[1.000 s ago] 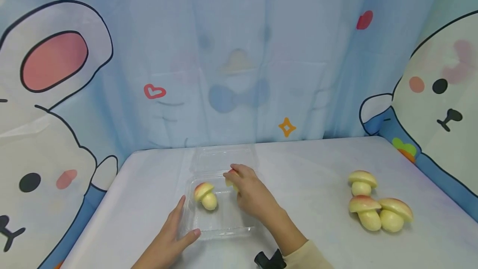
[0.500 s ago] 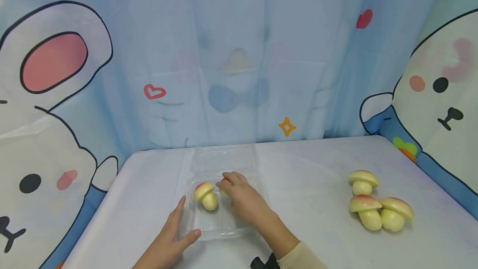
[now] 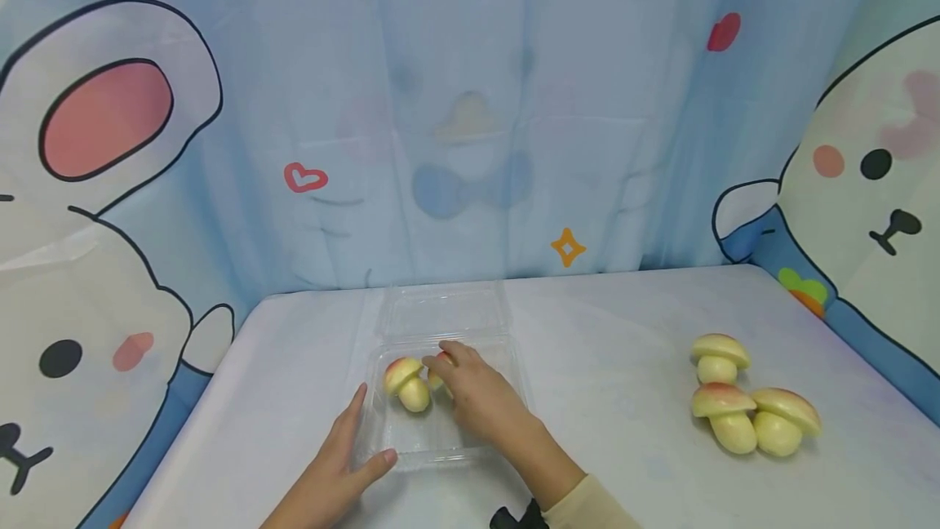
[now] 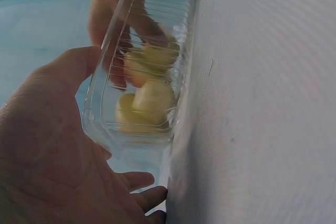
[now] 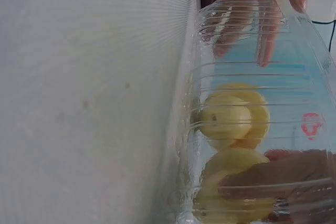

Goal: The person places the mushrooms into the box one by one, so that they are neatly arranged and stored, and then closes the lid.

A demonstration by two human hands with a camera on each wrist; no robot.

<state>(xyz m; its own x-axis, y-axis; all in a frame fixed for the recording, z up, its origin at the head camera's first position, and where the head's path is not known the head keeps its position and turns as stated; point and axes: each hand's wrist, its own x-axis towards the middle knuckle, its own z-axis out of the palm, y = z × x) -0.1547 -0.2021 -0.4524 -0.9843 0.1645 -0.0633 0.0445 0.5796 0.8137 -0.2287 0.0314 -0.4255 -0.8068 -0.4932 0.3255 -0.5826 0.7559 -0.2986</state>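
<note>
A clear plastic clamshell box (image 3: 436, 457) lies with its lid folded back on the white cloth. Inside, at the left, rests a yellow toy mushroom (image 3: 413, 393) with a reddish cap. My right hand (image 3: 488, 398) reaches into the box and grips a second toy mushroom (image 3: 436, 380) beside the first, its fingers covering most of it. In the left wrist view both show through the wall: the first mushroom (image 4: 152, 103) and the gripped mushroom (image 4: 142, 69). At the box's near left corner, my left hand (image 3: 334, 468) rests with fingers extended, the thumb touching the rim.
Several more toy mushrooms (image 3: 723, 415) stand grouped on the right of the table (image 3: 609, 374). Beyond the box, its clear lid (image 3: 444, 313) reaches toward the blue patterned curtain (image 3: 470, 104). A black strap piece (image 3: 520, 517) is at my right wrist.
My right hand has moved left and slightly nearer with its mushroom, bringing it close beside the other one in the box. The left hand has stayed at the corner.
</note>
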